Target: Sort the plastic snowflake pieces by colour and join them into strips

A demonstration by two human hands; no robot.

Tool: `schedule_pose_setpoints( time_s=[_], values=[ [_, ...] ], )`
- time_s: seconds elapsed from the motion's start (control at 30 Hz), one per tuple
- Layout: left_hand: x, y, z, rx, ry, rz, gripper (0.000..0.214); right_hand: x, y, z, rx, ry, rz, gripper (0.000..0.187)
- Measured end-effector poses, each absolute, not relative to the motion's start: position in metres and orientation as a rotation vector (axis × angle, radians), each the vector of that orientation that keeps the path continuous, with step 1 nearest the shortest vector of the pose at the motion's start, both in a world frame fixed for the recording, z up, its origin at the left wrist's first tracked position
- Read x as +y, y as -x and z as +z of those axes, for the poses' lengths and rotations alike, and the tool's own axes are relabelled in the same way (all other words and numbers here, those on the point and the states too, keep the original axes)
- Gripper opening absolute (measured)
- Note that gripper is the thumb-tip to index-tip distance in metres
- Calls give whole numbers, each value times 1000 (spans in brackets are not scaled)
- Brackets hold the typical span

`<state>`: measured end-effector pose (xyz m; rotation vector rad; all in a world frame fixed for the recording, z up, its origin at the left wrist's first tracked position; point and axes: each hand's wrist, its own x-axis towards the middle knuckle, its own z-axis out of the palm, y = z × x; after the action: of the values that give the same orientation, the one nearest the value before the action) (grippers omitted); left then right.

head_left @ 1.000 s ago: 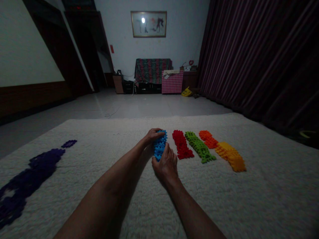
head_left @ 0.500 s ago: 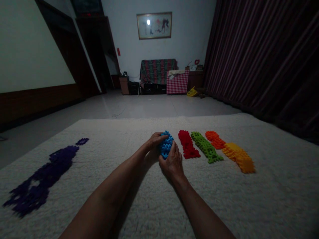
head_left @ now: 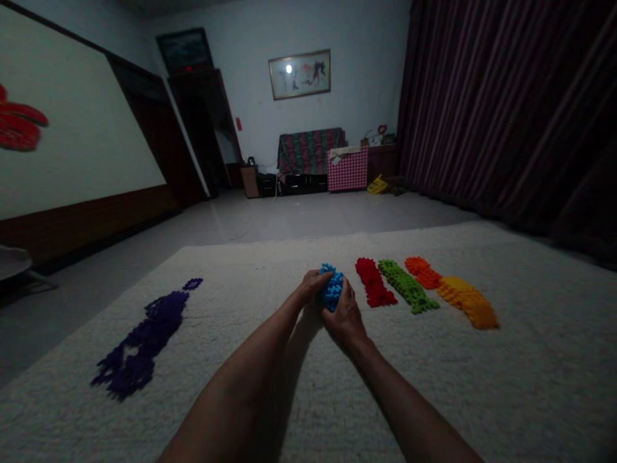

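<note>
1. Right now, your two hands pinch a cluster of blue pieces (head_left: 331, 294) between them, just below the centre of the frame.
2. Your left hand (head_left: 311, 288) presses its left side, thumb laid across it; your right hand (head_left: 349, 316) wraps its right side and near end, partly hiding it.
3. Just beside your right hand, red pieces (head_left: 373, 284) lie in a row on the pale mat (head_left: 540, 386), with green pieces (head_left: 405, 286) next to them.
4. Farther toward the right of the frame, you have orange pieces (head_left: 423, 272) meeting a row of yellow pieces (head_left: 468, 302).
5. At the lower left, well apart from your hands, dark purple pieces (head_left: 157, 331) spread in a long patch, one small purple piece (head_left: 193, 283) near its upper end.
</note>
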<state>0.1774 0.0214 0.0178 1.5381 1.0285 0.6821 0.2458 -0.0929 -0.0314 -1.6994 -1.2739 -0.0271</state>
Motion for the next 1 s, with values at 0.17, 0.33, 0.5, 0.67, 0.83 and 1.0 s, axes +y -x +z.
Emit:
schedule_pose_setpoints(
  time_s=[0.17,0.33,0.5,0.67,0.83,1.0],
  values=[
    [13,-150,22,1049,-1510,673,22,-88,-222,-35,-1261,1686,39,88],
    [13,-115,24,1082,-1493,687,27,-81,-179,-39,-1232,1649,39,85],
    [18,-75,31,1200,-1463,713,34,-72,-124,-36,-1150,1663,12,83],
    [26,-30,39,1254,-1471,736,36,-58,-71,-32,-1094,1618,54,81],
    [36,18,46,1270,-1458,787,39,-40,-15,-33,-1044,1554,140,84],
    [50,65,49,1352,-1507,808,41,-26,38,-29,-1017,1529,258,83]
  ],
)
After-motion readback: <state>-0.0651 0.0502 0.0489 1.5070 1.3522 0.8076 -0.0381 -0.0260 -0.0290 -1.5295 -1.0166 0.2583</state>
